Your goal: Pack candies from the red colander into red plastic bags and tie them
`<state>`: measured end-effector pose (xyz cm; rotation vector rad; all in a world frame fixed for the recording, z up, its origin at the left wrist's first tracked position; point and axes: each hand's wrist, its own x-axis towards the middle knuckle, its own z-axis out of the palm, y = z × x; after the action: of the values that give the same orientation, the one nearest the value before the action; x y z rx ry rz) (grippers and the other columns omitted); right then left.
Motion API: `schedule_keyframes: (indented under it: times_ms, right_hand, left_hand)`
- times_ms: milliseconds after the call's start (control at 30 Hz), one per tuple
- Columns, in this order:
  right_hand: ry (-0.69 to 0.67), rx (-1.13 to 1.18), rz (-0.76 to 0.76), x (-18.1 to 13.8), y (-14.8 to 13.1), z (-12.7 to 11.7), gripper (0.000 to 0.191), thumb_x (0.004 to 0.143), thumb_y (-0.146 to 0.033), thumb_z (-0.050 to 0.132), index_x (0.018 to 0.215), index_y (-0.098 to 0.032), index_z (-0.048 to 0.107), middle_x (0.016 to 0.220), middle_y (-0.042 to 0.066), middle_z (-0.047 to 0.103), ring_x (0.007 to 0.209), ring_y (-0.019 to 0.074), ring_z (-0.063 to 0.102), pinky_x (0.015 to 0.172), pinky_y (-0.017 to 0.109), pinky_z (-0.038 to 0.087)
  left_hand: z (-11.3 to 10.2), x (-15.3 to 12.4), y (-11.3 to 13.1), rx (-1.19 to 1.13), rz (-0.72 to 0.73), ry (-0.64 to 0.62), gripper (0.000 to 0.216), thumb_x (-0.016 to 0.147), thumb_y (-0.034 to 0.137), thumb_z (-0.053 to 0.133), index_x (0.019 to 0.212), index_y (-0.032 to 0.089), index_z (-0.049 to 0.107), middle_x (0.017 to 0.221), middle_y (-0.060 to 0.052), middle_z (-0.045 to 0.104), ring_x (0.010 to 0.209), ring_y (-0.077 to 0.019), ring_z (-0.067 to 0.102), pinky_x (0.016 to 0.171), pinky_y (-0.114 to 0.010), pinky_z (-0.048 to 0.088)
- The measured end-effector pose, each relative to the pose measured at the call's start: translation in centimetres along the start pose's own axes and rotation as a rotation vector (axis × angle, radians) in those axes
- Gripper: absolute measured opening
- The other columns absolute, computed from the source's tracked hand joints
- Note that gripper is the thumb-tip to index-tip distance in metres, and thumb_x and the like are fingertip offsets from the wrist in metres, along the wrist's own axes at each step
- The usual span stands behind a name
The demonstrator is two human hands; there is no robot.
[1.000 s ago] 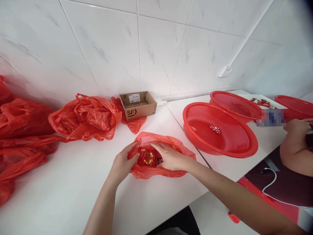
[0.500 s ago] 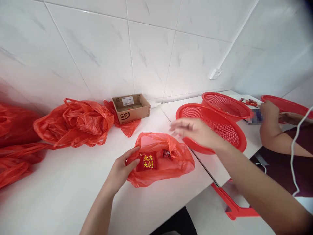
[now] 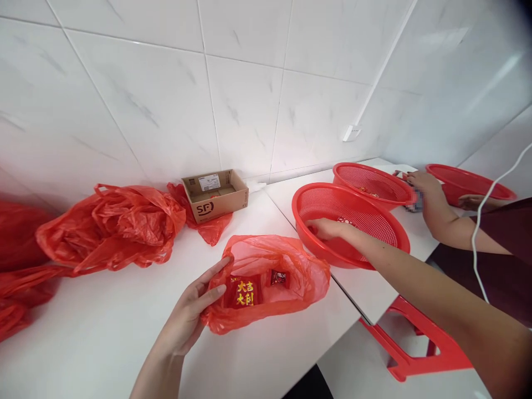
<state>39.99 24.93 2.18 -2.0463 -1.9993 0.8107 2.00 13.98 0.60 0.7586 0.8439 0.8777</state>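
Observation:
My left hand [image 3: 189,313] pinches the left rim of a small red plastic bag [image 3: 286,277] lying open on the white table. Inside the bag lie a red packet with gold characters [image 3: 243,292] and a smaller red candy [image 3: 279,278]. My right hand [image 3: 326,228] reaches over the rim into the near red mesh basket [image 3: 357,252]; its fingers are curled, and what they hold, if anything, is hidden. A small patterned packet [image 3: 344,220] lies in the basket just beyond that hand.
A cardboard box [image 3: 215,194] stands by the tiled wall. Crumpled red bags [image 3: 112,227] pile up at the left. Two more red baskets [image 3: 374,183] sit farther right, where another person's hands [image 3: 419,183] work. A red stool [image 3: 411,346] stands below the table edge.
My right hand left the bag, swung right and dropped into the near basket. My left hand stayed on the bag's rim. The other person's hand moved towards the far baskets.

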Motion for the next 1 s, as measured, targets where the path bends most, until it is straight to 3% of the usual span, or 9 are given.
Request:
schedule_keyframes:
  times_ms: [133, 233, 367, 467, 500, 633, 700, 867, 1000]
  right_hand:
    - [0.033, 0.164, 0.021, -0.7, -0.4, -2.9, 0.023, 0.081, -0.042, 0.065, 0.090, -0.022, 0.059, 0.079, 0.004, 0.063, 0.062, 0.0148, 0.059, 0.057, 0.028, 0.048]
    - [0.034, 0.538, -0.076, -3.2, -2.9, -4.2, 0.033, 0.084, -0.051, 0.061, 0.097, -0.021, 0.055, 0.084, 0.003, 0.061, 0.063, 0.0106, 0.057, 0.051, 0.021, 0.044]
    - [-0.256, 0.803, -0.232, -7.7, -8.7, -2.2, 0.034, 0.085, -0.050, 0.061, 0.101, -0.020, 0.056, 0.084, 0.002, 0.060, 0.062, 0.0100, 0.057, 0.047, 0.020, 0.042]
    - [-0.457, 0.652, -0.311, -9.5, -12.1, 1.6, 0.029, 0.090, -0.046, 0.054, 0.104, -0.020, 0.057, 0.091, 0.003, 0.061, 0.070, 0.0131, 0.062, 0.055, 0.024, 0.048]
    - [-0.414, 0.526, -0.339, -9.7, -12.6, 3.1, 0.026, 0.092, -0.043, 0.053, 0.103, -0.020, 0.057, 0.092, 0.003, 0.061, 0.074, 0.0143, 0.062, 0.058, 0.026, 0.049]
    - [0.046, -0.082, -0.442, -9.1, -12.2, 8.0, 0.015, 0.094, -0.024, 0.048, 0.101, -0.020, 0.061, 0.100, 0.007, 0.062, 0.080, 0.0174, 0.060, 0.066, 0.030, 0.045]
    - [0.064, -0.212, -0.497, -8.8, -11.0, 9.1, 0.018, 0.094, -0.018, 0.046, 0.103, -0.021, 0.062, 0.105, 0.008, 0.062, 0.080, 0.0175, 0.060, 0.068, 0.030, 0.045]
    - [0.011, -0.116, -0.490, -9.0, -8.6, 8.1, 0.023, 0.092, -0.016, 0.048, 0.106, -0.025, 0.062, 0.109, 0.006, 0.064, 0.097, 0.0202, 0.061, 0.083, 0.034, 0.047]
    - [-0.077, 0.167, -0.379, -9.4, -8.9, 6.8, 0.044, 0.090, -0.015, 0.049, 0.132, -0.030, 0.050, 0.119, 0.006, 0.063, 0.105, 0.0210, 0.061, 0.094, 0.043, 0.047]
  left_hand:
    - [-0.4, 0.2, 0.1, 0.002, 0.001, 0.034, 0.066, 0.076, 0.033, 0.074, 0.138, 0.025, 0.052, 0.145, -0.013, 0.049, 0.125, -0.0360, 0.053, 0.094, -0.038, 0.052]
    - [-0.5, 0.2, 0.1, -0.005, 0.002, 0.034, 0.066, 0.076, 0.033, 0.073, 0.139, 0.025, 0.051, 0.144, -0.013, 0.050, 0.125, -0.0354, 0.053, 0.095, -0.038, 0.051]
    - [-0.6, 0.2, 0.0, -0.004, 0.010, 0.006, 0.064, 0.078, 0.032, 0.072, 0.138, 0.026, 0.052, 0.146, -0.011, 0.048, 0.126, -0.0350, 0.052, 0.098, -0.038, 0.050]
    - [-0.8, 0.3, -0.1, -0.011, 0.011, -0.021, 0.063, 0.079, 0.030, 0.072, 0.138, 0.026, 0.051, 0.146, -0.012, 0.049, 0.127, -0.0345, 0.051, 0.100, -0.039, 0.048]
    - [-0.9, 0.4, -0.1, -0.013, 0.013, -0.022, 0.063, 0.079, 0.029, 0.072, 0.138, 0.026, 0.051, 0.145, -0.012, 0.049, 0.127, -0.0342, 0.051, 0.101, -0.038, 0.047]
    - [-1.2, 0.5, -0.2, -0.018, 0.023, -0.015, 0.060, 0.080, 0.025, 0.070, 0.137, 0.025, 0.052, 0.146, -0.011, 0.049, 0.127, -0.0327, 0.051, 0.099, -0.034, 0.048]
    - [-1.2, 0.5, -0.2, -0.022, 0.025, -0.021, 0.058, 0.081, 0.024, 0.069, 0.137, 0.025, 0.053, 0.145, -0.010, 0.050, 0.127, -0.0322, 0.051, 0.097, -0.033, 0.049]
    - [-1.1, 0.3, -0.3, -0.021, 0.026, -0.034, 0.058, 0.080, 0.024, 0.069, 0.136, 0.026, 0.054, 0.144, -0.009, 0.052, 0.124, -0.0314, 0.054, 0.096, -0.032, 0.050]
    - [-1.1, 0.4, -0.3, -0.013, 0.027, -0.027, 0.059, 0.080, 0.024, 0.070, 0.136, 0.026, 0.053, 0.143, -0.010, 0.052, 0.120, -0.0308, 0.058, 0.096, -0.032, 0.050]
